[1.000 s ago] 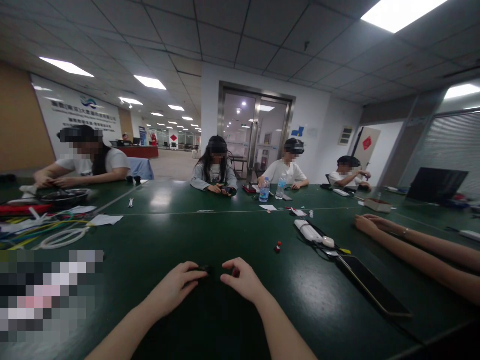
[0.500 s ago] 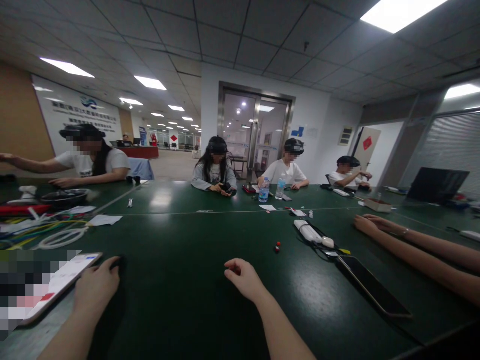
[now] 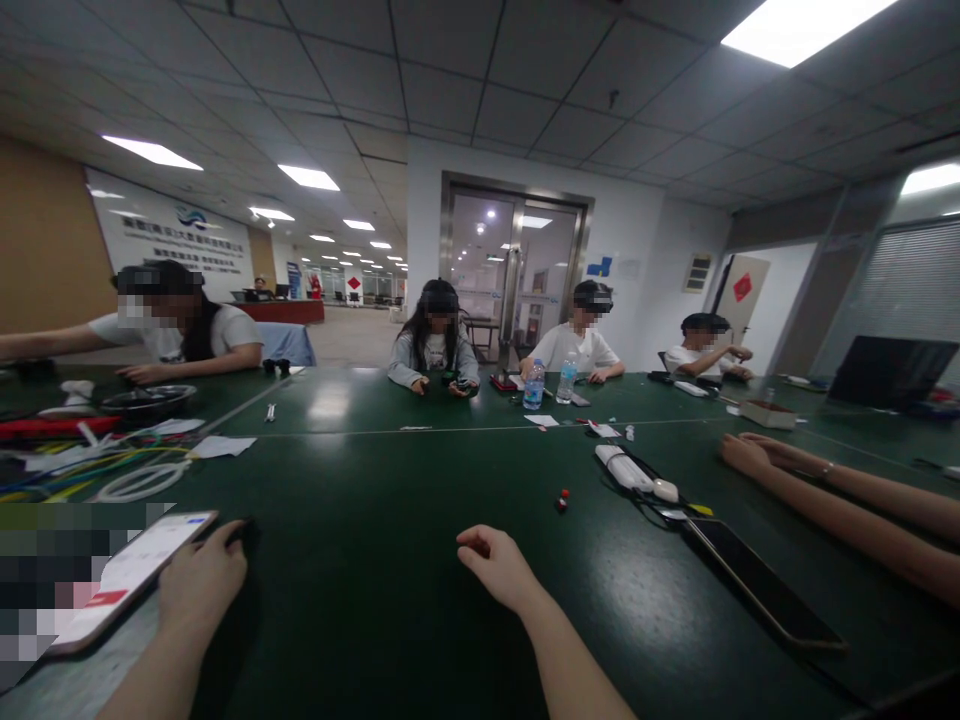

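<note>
At the lower left my left hand rests on the dark green tabletop, closed around a small black thing at its fingertips that I cannot make out. Right beside it lies a lit phone or tablet, its left part blurred out. My right hand lies on the table at the centre, loosely curled, with a gap between thumb and forefinger and nothing visible in it. A tiny red and dark object stands beyond it, to the right, untouched.
To the right are a white power strip, a dark-screened tablet and another person's forearms. Cables and a black bowl lie at left. Several people with headgear sit opposite, near two water bottles.
The whole view has shifted slightly, so things sit a little lower and further right. Both my hands keep their pose. The person opposite at centre has moved their hands apart.
</note>
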A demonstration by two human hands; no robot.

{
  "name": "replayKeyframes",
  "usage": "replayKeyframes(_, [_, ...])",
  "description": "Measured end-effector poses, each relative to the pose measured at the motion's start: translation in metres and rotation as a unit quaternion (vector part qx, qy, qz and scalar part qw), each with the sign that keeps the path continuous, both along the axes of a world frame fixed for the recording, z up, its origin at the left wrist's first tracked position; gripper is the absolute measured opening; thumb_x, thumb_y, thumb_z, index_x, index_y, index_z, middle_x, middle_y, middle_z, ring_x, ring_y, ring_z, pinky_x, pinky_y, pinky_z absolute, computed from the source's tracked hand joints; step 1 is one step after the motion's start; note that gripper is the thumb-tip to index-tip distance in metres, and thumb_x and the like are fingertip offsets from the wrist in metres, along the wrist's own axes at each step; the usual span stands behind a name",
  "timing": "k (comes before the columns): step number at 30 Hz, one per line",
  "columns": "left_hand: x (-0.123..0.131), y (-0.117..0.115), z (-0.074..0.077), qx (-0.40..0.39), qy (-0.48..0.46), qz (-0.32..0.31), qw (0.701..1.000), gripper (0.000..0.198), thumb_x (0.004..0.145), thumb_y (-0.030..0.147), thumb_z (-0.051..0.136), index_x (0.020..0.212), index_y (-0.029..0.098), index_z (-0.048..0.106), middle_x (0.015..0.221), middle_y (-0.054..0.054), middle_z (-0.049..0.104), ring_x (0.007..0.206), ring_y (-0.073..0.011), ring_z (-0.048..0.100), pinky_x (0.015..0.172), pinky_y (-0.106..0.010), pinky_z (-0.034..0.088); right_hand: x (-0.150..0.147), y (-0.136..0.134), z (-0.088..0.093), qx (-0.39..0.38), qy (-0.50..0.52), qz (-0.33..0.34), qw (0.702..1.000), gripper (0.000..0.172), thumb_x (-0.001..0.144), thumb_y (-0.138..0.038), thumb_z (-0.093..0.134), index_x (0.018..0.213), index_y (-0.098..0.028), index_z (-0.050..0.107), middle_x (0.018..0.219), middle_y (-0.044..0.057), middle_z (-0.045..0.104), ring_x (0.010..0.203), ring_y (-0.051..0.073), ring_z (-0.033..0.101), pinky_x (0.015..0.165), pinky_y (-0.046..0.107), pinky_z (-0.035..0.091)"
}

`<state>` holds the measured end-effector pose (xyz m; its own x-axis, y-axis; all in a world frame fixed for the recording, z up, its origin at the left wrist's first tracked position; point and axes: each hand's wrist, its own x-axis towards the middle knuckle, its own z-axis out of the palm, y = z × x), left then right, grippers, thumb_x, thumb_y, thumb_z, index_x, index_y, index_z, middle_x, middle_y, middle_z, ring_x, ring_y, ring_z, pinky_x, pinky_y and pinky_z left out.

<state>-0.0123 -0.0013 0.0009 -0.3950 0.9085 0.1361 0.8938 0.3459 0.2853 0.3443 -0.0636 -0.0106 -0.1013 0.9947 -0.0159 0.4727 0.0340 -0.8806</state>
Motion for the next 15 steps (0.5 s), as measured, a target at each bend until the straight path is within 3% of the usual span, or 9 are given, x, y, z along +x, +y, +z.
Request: replayKeyframes(15, [-0.0015, -0.0018, -0.0008, 0.019, -0.020, 0.000, 1.000, 0.047, 0.082, 0.032, 0.027, 0.119, 0.013, 0.048, 0.116, -0.015, 0.052, 0.106, -0.0320, 0.049, 0.084, -0.039, 0.041, -0.0006, 0.0019, -0.0002, 0.005, -0.004, 0.000, 1.000, 0.025, 0.076, -0.031, 0.051, 0.100, -0.024, 0.057, 0.097, 0.000, 0.058, 0.089, 0.016, 0.054, 0.076, 0.030, 0.042])
